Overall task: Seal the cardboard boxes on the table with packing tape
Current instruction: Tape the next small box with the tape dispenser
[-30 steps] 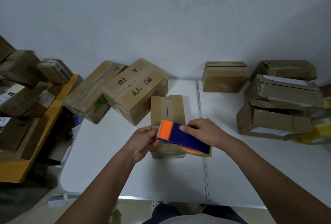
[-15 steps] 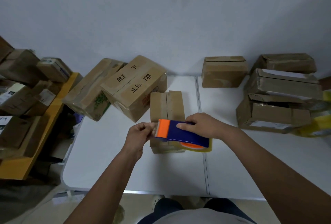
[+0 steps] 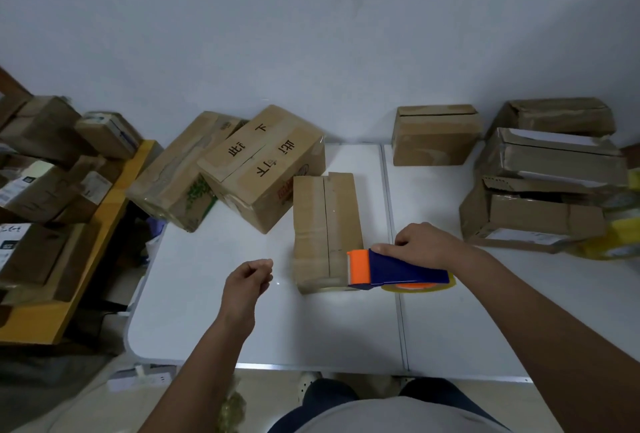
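Observation:
A narrow cardboard box (image 3: 325, 217) lies lengthwise in the middle of the white table (image 3: 311, 328), its two top flaps meeting along a centre seam. My right hand (image 3: 427, 247) grips a blue and orange tape dispenser (image 3: 398, 269) at the box's near right corner, the tape roll under it. My left hand (image 3: 247, 278) hovers left of the box with fingertips pinched together. A faint strip of clear tape (image 3: 318, 271) stretches from the dispenser across the near end of the box toward that hand.
Two larger boxes (image 3: 263, 169) lean together at the back left, one small box (image 3: 434, 134) stands at the back, and several opened boxes (image 3: 540, 197) are stacked on the right. A yellow shelf (image 3: 52, 314) with more boxes runs along the table's left side.
My left hand has pulled away leftward from the dispenser's orange end, and my right hand with the dispenser has shifted right, off the box top to its near right corner.

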### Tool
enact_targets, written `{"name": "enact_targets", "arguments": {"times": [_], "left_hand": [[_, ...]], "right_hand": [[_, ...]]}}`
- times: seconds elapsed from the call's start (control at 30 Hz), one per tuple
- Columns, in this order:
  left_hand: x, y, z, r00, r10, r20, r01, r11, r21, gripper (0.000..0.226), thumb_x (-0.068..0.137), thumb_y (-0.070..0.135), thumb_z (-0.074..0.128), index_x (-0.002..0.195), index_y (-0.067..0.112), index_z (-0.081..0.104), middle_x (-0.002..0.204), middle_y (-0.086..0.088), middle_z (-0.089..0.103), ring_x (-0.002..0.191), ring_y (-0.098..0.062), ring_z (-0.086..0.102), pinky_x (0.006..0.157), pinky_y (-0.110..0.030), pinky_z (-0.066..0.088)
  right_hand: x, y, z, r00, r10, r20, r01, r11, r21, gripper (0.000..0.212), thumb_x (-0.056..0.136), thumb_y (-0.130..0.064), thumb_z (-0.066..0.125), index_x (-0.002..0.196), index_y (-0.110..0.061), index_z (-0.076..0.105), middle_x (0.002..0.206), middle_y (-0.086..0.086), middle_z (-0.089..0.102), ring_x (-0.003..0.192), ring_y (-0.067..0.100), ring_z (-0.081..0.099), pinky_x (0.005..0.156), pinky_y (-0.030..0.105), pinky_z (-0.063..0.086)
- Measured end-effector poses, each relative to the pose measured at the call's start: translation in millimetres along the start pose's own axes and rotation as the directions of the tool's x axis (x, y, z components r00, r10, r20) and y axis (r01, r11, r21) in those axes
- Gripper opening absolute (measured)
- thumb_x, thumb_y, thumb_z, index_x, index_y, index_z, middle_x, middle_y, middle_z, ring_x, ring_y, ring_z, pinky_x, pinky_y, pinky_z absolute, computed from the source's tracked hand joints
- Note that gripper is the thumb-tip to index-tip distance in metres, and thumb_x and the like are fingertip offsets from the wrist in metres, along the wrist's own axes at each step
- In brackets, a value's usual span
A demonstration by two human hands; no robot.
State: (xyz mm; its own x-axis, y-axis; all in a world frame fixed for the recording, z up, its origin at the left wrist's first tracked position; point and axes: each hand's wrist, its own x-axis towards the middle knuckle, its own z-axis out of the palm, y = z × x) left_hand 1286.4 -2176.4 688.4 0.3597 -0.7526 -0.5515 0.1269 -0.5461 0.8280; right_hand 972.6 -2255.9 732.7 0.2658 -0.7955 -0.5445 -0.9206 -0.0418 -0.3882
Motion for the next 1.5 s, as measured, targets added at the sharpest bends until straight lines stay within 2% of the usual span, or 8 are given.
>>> {"name": "enact_targets", "arguments": {"times": [0.1, 0.33, 0.57, 0.7, 0.97, 1.2, 1.4, 1.5], "left_hand": [[-7, -12, 8, 0.999, 0.001, -0.032, -0.001, 1.000, -0.015, 0.016, 0.094, 0.015, 0.067, 0.103, 0.002, 0.069, 0.097, -0.006, 0.067, 0.089, -0.019, 0.063, 0.080, -0.023, 0.050], [-2, -19, 20, 0.991, 0.054, -0.122, -0.059, 0.998, -0.033, 0.012, 0.091, 0.015, 0.070, 0.096, 0.004, 0.070, 0.090, -0.004, 0.068, 0.085, -0.018, 0.064, 0.085, -0.027, 0.051], [6, -15, 11, 0.988, 0.114, -0.106, -0.113, 0.993, 0.015, 0.005, 0.093, 0.013, 0.068, 0.092, 0.009, 0.069, 0.090, -0.005, 0.067, 0.086, -0.019, 0.061, 0.089, -0.030, 0.051], [2, -18, 7, 0.986, 0.165, 0.006, -0.165, 0.979, 0.123, 0.011, 0.094, 0.017, 0.065, 0.096, 0.006, 0.069, 0.090, -0.005, 0.067, 0.083, -0.019, 0.061, 0.090, -0.034, 0.051], [2, -30, 19, 0.993, 0.065, -0.096, -0.061, 0.997, 0.050, 0.014, 0.095, 0.022, 0.066, 0.099, 0.009, 0.068, 0.098, -0.003, 0.067, 0.090, -0.020, 0.064, 0.087, -0.030, 0.049], [2, -37, 28, 0.992, 0.034, -0.125, -0.019, 0.993, 0.114, 0.025, 0.089, 0.031, 0.073, 0.099, 0.011, 0.062, 0.101, -0.001, 0.066, 0.094, -0.020, 0.060, 0.094, -0.037, 0.049], [-1, -32, 38, 0.993, 0.008, -0.118, 0.014, 0.982, 0.186, 0.044, 0.082, 0.038, 0.079, 0.109, 0.016, 0.052, 0.097, 0.002, 0.053, 0.085, -0.008, 0.052, 0.072, -0.026, 0.040], [1, -35, 42, 0.994, -0.010, -0.107, 0.032, 0.979, 0.200, 0.048, 0.081, 0.037, 0.080, 0.111, 0.016, 0.049, 0.099, 0.002, 0.050, 0.090, -0.014, 0.052, 0.077, -0.028, 0.039]], "right_hand": [[-2, 8, 9, 0.999, -0.005, -0.053, 0.003, 0.999, -0.035, 0.055, 0.083, -0.077, 0.044, 0.075, -0.025, 0.060, 0.073, -0.006, 0.063, 0.071, 0.010, 0.062, 0.067, 0.024, 0.048], [-11, 21, 18, 0.987, -0.007, -0.160, 0.010, 1.000, 0.020, 0.056, 0.081, -0.077, 0.045, 0.086, -0.025, 0.065, 0.075, -0.010, 0.064, 0.071, 0.009, 0.063, 0.067, 0.022, 0.050], [-12, 35, 13, 0.985, -0.022, -0.173, 0.031, 0.998, 0.047, 0.062, 0.077, -0.081, 0.044, 0.072, -0.023, 0.065, 0.066, -0.004, 0.062, 0.065, 0.010, 0.061, 0.064, 0.027, 0.048], [-12, 52, 7, 0.981, -0.020, -0.195, 0.021, 1.000, 0.005, 0.071, 0.073, -0.085, 0.042, 0.068, -0.019, 0.067, 0.065, 0.001, 0.063, 0.065, 0.014, 0.061, 0.062, 0.029, 0.047], [-6, 54, 19, 0.981, 0.002, -0.194, -0.005, 1.000, -0.016, 0.063, 0.076, -0.083, 0.043, 0.067, -0.024, 0.063, 0.068, -0.002, 0.062, 0.067, 0.013, 0.061, 0.062, 0.026, 0.046], [-2, 54, 22, 0.981, -0.003, -0.195, -0.002, 1.000, -0.028, 0.067, 0.073, -0.086, 0.039, 0.070, -0.024, 0.064, 0.069, -0.003, 0.062, 0.067, 0.012, 0.061, 0.066, 0.029, 0.050], [1, 52, 23, 0.984, 0.016, -0.180, -0.025, 0.999, -0.048, 0.063, 0.077, -0.083, 0.042, 0.073, -0.023, 0.063, 0.072, -0.003, 0.062, 0.069, 0.012, 0.061, 0.064, 0.026, 0.048], [4, 52, 25, 0.985, 0.041, -0.167, -0.051, 0.997, -0.059, 0.063, 0.078, -0.081, 0.043, 0.074, -0.021, 0.063, 0.072, -0.002, 0.062, 0.069, 0.012, 0.061, 0.064, 0.026, 0.047]]}}
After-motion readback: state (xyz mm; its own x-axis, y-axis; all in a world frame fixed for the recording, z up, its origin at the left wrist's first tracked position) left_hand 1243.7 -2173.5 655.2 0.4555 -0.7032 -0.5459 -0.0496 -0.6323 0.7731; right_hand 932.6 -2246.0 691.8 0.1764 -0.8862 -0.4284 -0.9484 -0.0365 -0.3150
